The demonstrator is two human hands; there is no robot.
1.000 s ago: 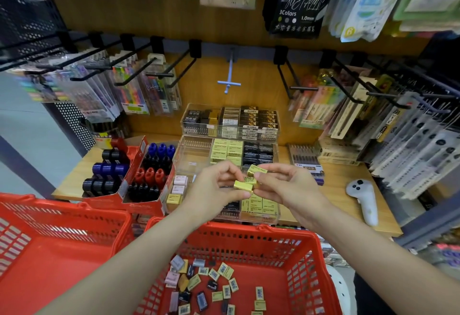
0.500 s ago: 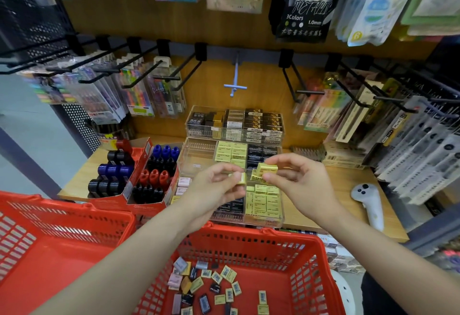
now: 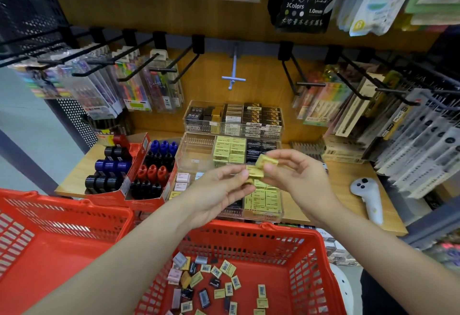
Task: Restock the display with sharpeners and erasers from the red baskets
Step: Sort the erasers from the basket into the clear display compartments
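My left hand (image 3: 219, 190) and my right hand (image 3: 296, 180) meet above the clear display trays (image 3: 196, 150) on the shelf. The right hand pinches a yellow eraser (image 3: 267, 159) between thumb and fingers. The left hand pinches another yellow eraser (image 3: 254, 172) just below it. Rows of yellow and black erasers fill the trays. A red basket (image 3: 321, 265) in front of me holds several loose erasers (image 3: 216, 279). A second red basket (image 3: 62, 235) sits at the left.
Red boxes of blue, black and red sharpeners (image 3: 151, 165) stand left of the trays. A white controller (image 3: 368, 197) lies on the wooden shelf (image 3: 348, 177) at right. Black hooks (image 3: 179, 65) with pen packs jut out above.
Both hands rose slightly over the trays with their erasers. The right hand lifted its eraser a little away from the left one.
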